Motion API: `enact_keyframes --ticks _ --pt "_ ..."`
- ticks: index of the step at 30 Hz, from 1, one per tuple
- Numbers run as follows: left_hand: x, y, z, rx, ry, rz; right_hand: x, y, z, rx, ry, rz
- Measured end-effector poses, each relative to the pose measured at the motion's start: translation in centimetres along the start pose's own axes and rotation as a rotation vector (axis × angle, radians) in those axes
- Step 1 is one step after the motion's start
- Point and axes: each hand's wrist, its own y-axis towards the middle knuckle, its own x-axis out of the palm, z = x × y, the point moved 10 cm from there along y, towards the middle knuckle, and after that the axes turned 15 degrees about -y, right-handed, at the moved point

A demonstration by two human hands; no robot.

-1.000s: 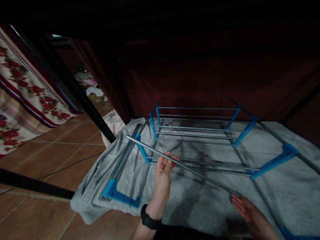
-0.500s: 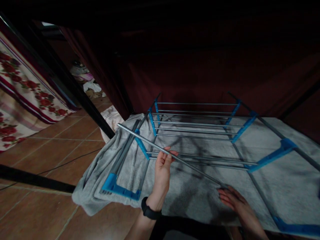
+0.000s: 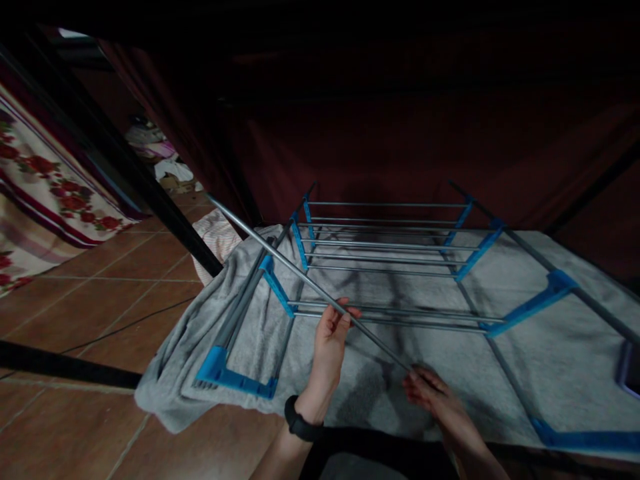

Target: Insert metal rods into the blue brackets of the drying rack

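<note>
My left hand, with a black watch on its wrist, pinches a long grey metal rod near the rod's middle. The rod slants up to the left over the floor. Its lower end rests in the curled fingers of my right hand, low on the grey blanket. Behind both hands lies a rack frame of grey metal bars joined by blue plastic brackets, spread flat on the blanket. A bundle of loose grey rods in a blue end piece lies to the left of my left hand.
Terracotta floor tiles stretch to the left, crossed by a thin cable. A dark red curtain hangs behind the rack. A black post slants at the left, beside a floral cloth. A dark object sits at the right edge.
The rod has slid up and to the left through my left hand, its far end now higher. My right hand has moved left and closed on the rod's lower end.
</note>
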Motion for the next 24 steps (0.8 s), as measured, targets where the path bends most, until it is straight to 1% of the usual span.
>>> enact_keyframes --ticks 5,10,14,17,20,24 --pt "0.0 -0.8 -0.9 -0.01 0.028 -0.017 2.9 -0.6 -0.3 -0.036 -0.048 -0.123" --pt "0.3 -2.0 -2.2 -0.03 0.112 -0.025 5.5 -1.5 -1.2 -0.044 -0.051 -0.171" --pt "0.3 -2.9 -3.5 -0.065 0.095 -0.032 7.8 -2.3 -2.2 -0.079 -0.058 -0.236" --pt "-0.1 -3.2 -4.0 -0.08 0.095 -0.04 9.0 -2.6 -2.5 -0.086 -0.091 -0.301" --pt "-0.6 -3.0 -3.5 -0.056 0.118 -0.039 8.7 -2.3 -3.0 -0.091 -0.122 -0.271" --pt "-1.8 -2.6 -2.7 -0.025 0.124 -0.011 6.8 -1.6 -4.2 -0.1 -0.156 -0.172"
